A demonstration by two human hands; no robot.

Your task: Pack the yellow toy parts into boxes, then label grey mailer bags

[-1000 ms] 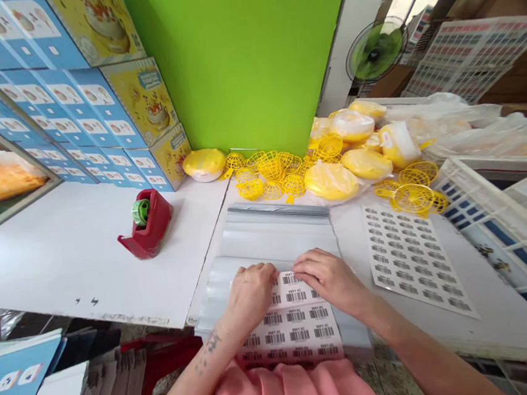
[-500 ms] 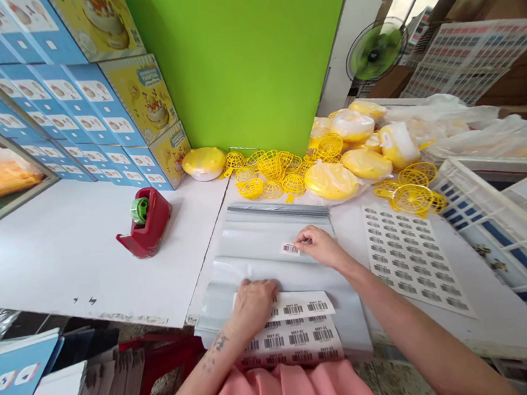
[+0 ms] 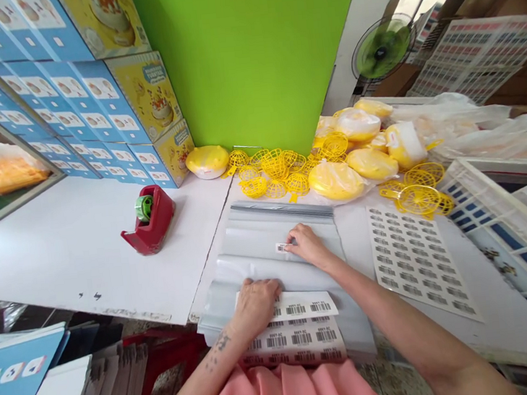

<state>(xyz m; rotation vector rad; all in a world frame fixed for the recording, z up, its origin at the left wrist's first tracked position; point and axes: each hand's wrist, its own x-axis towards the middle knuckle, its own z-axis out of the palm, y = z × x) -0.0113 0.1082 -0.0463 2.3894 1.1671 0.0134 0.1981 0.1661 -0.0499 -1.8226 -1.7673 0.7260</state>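
My right hand [image 3: 306, 245] pinches the right end of a small white barcode sticker [image 3: 281, 248], just above a stack of grey plastic mailing bags [image 3: 256, 266]. My left hand [image 3: 257, 303] is closed over the left part of a barcode label sheet [image 3: 300, 338] on the near end of the bags. The sheet's upper strip is bent over the rows below, and my left fingertips are partly hidden. A second barcode label sheet [image 3: 421, 260] lies flat on the table to the right of the bags.
A red tape dispenser [image 3: 154, 223] stands left on the white table [image 3: 85, 239]. Stacked blue boxes [image 3: 110, 106] rise behind it. Yellow plastic baskets [image 3: 276, 165] and bagged yellow parts [image 3: 336, 181] line the back by a green panel [image 3: 250, 56]. White crates [image 3: 494, 225] stand right.
My right hand has moved slightly left with the sticker, and its fingers now cover more of the sticker. My left hand stays on the sheet. The whole view has shifted a little.
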